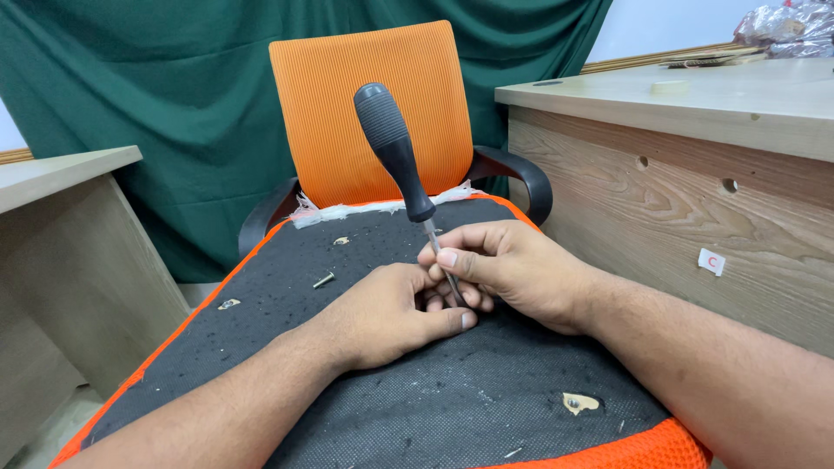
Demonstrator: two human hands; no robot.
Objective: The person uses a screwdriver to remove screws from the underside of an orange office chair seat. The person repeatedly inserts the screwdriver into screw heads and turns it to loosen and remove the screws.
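Note:
A screwdriver with a black ribbed handle [391, 143] stands tilted over the black underside of a chair seat [365, 382]. My right hand [512, 274] pinches its metal shaft near the tip. My left hand [395, 313] rests on the seat beside it, fingers curled around the tip area; what lies under them is hidden. A loose screw [323, 280] lies on the seat to the left of my hands.
An orange chair back [369, 113] with black armrests stands behind the seat. A wooden desk [695, 200] is close on the right, another desk [61, 226] on the left. A green curtain [156, 95] hangs behind. Screw holes [578, 402] show in the seat.

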